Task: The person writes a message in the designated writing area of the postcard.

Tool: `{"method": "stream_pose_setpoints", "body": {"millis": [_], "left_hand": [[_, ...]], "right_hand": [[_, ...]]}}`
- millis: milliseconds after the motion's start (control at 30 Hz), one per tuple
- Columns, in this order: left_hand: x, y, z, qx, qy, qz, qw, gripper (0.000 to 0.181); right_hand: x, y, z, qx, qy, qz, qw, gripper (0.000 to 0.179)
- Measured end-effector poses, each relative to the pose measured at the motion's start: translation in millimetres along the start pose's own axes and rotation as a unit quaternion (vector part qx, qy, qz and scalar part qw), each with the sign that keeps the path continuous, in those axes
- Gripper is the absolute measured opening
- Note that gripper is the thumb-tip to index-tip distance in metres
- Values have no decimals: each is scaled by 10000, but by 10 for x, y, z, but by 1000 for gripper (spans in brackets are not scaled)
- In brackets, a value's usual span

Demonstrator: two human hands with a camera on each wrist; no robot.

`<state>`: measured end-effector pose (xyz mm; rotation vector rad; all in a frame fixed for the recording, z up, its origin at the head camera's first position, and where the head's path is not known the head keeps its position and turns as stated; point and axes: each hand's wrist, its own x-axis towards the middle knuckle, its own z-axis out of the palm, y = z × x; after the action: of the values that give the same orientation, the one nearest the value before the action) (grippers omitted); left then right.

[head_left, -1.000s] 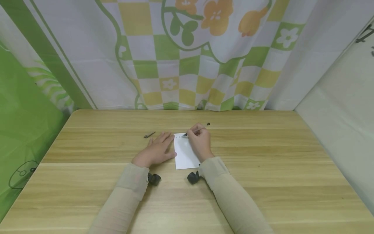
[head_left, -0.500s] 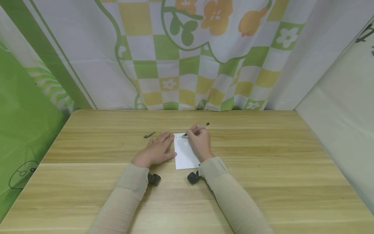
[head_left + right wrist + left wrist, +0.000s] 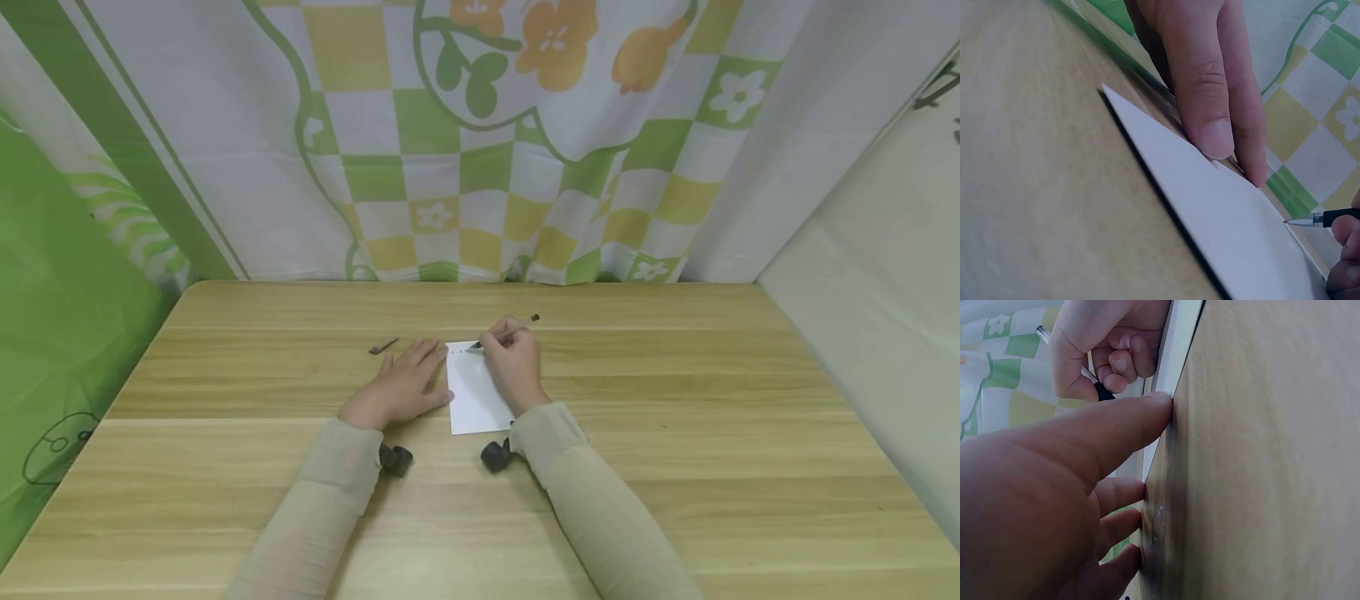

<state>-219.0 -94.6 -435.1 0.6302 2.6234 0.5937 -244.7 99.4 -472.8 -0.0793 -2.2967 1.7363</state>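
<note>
One slim clear-barrelled pen with a black grip is sitting in the right hand, whose thumb and fingers are curling round it and pinching it just above the tip; the remaining fingers are folding in beneath. Pen tip is meeting the far part of a white rectangular paper, beside a short row of tiny dark marks, too small to read. Long axis of pen is slanting: tip is pointing down, leftward and towards the person, while the dark rear end is rising past the hand to the far right. Paper's long axis is running away from the person. Left hand is lying palm down with fingers extended, thumb tip and fingertip touching the paper's left edge. Just beyond that hand, a small slim dark cap-like piece is lying on the light wood-grain table. Beige sleeves are covering both forearms. Behind, a green, yellow and white checked curtain is hanging along the table's far edge.
</note>
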Motion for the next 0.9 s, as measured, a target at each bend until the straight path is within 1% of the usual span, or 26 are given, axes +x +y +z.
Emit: {"method": "stream_pose_setpoints", "body": {"millis": [367, 633, 900], "left_hand": [[-1, -2, 3, -13, 10, 7, 10000, 78], [-1, 1, -1, 22, -7, 20, 10000, 78], [16, -25, 20, 81, 23, 27, 10000, 78]], "right_hand": [[-15, -31, -11, -5, 16, 169, 9999, 9], [-13, -25, -7, -3, 4, 129, 9999, 9], [-7, -11, -2, -183, -37, 42, 9998, 11]]}}
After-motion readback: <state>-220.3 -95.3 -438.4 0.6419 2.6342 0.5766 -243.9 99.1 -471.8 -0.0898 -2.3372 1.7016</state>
